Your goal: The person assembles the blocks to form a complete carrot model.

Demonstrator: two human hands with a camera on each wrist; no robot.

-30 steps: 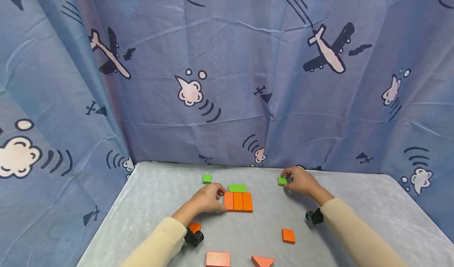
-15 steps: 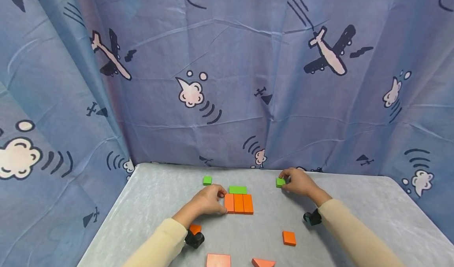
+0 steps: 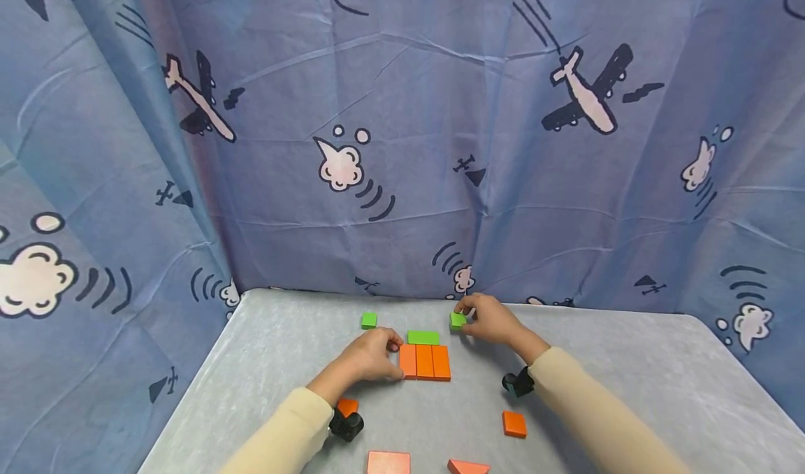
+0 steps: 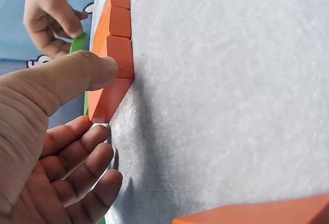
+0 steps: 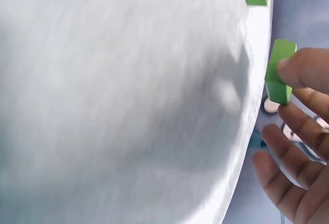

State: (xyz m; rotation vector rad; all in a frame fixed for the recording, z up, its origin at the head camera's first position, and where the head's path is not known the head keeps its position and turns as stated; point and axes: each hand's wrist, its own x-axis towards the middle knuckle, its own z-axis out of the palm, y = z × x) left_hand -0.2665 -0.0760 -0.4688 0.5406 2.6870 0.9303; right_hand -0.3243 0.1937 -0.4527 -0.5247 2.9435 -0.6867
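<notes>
Three orange rectangular blocks lie side by side, with a green rectangular block (image 3: 423, 338) along their far ends. My left hand (image 3: 371, 355) pinches the leftmost orange block (image 3: 408, 361) between thumb and index finger, the thumb at its near end. Its other fingers are loosely bent, as the left wrist view shows. Just right of and behind this group, my right hand (image 3: 493, 320) grips a small green square block (image 5: 281, 70) between thumb and fingertips. That block appears slightly raised off the table in the right wrist view.
A second green square block (image 3: 369, 321) sits at the back left. Orange square blocks lie near the left wrist (image 3: 347, 407) and at the right front (image 3: 514, 424). At the front edge of view are a salmon rectangular block (image 3: 388, 463) and a salmon triangular block (image 3: 468, 467). A curtain (image 3: 402, 250) hangs behind.
My right hand has carried the small green square block leftward, close to the green rectangular block. The left hand keeps its place at the orange blocks.
</notes>
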